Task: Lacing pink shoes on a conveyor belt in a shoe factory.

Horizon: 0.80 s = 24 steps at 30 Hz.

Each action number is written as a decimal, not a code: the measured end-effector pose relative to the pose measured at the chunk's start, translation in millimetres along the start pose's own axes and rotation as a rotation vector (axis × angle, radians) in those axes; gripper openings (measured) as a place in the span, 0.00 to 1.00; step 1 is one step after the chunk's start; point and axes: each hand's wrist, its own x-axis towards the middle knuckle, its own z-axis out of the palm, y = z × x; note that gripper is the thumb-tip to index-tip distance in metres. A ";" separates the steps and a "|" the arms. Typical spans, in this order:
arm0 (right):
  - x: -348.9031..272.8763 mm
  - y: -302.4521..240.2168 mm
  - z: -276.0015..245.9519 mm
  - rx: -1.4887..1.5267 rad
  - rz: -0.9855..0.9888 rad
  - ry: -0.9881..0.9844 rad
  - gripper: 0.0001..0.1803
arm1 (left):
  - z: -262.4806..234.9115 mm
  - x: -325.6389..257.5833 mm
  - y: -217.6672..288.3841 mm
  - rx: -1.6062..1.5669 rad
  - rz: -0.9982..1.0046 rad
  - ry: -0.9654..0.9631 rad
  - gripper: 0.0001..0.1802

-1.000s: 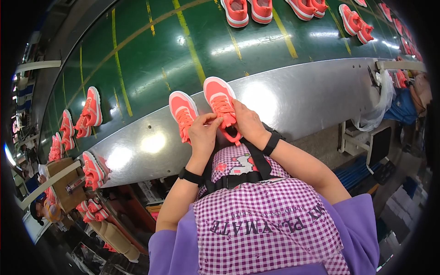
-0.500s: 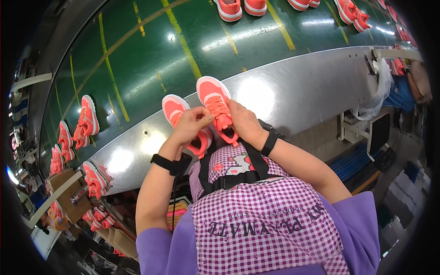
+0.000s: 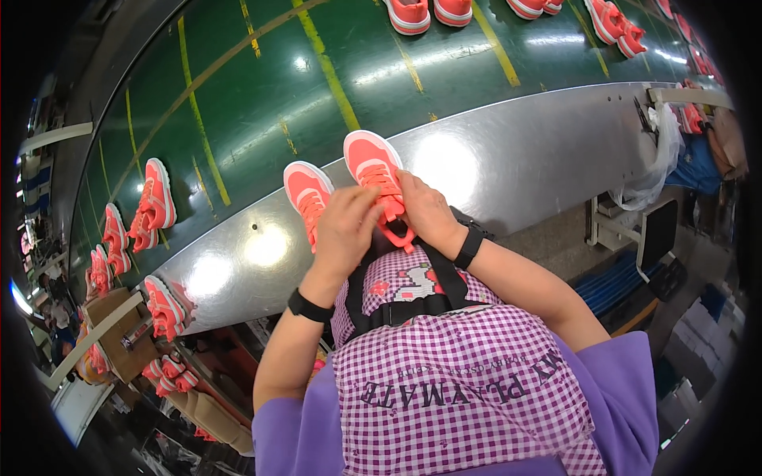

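Note:
Two coral-pink sneakers with white soles rest side by side on the metal ledge in front of me, toes pointing away. My right hand [image 3: 431, 209] grips the right-hand sneaker [image 3: 371, 155] along its right side, thumb near the lacing. Over that shoe's coral laces [image 3: 381, 182], my left hand [image 3: 347, 228] has its fingers bent and pinched together at the lace area; the exact bit of lace between them is hidden. The left-hand sneaker [image 3: 306, 184] stands beside it, its heel covered by my left hand.
Beyond the metal ledge [image 3: 540, 143] runs a green conveyor belt [image 3: 246, 103] with yellow lines. More coral sneakers [image 3: 155, 202] sit on the belt at the left, others [image 3: 409, 16] at the far side. One sneaker [image 3: 165, 308] lies at the ledge's left end, near a cardboard box [image 3: 119, 325].
My left hand has shifted right and turned over the laces, now covering the left-hand sneaker's heel. My right hand keeps its place. The belt with its shoes has slid slightly right.

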 end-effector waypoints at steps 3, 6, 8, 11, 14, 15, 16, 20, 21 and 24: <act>-0.4 1.0 -0.7 0.008 -0.008 0.017 0.23 | 10.6 -10.3 8.1 0.028 0.035 -0.008 0.12; 1.2 1.0 -4.9 0.023 0.017 0.015 0.23 | 16.9 -18.9 13.4 0.009 0.002 0.068 0.12; -0.3 -1.2 -2.8 0.035 0.050 0.014 0.23 | 15.5 -24.0 13.1 -0.043 -0.034 0.104 0.12; 1.3 0.5 -3.0 0.017 0.019 -0.014 0.25 | 12.5 -21.3 15.4 0.005 -0.031 0.083 0.12; 4.6 -1.8 -4.5 0.022 0.017 -0.050 0.26 | 1.9 -17.1 13.5 0.136 0.024 -0.025 0.13; 3.8 -2.1 -7.1 0.040 0.032 -0.039 0.27 | 0.2 -18.3 9.1 0.025 -0.008 -0.069 0.13; 2.2 -2.6 -7.5 0.059 0.056 -0.023 0.28 | -2.0 -20.1 4.5 -0.089 -0.035 -0.122 0.14; 1.1 4.4 -2.4 0.047 0.024 0.017 0.32 | -7.6 -24.6 4.1 -0.238 -0.410 0.085 0.14; 0.8 3.8 -1.8 0.045 0.017 0.011 0.32 | -2.0 -27.3 3.7 -0.239 -0.409 0.080 0.14; 3.0 5.8 -0.4 0.049 -0.005 0.021 0.32 | 15.3 -28.5 4.3 -0.121 -0.255 0.091 0.16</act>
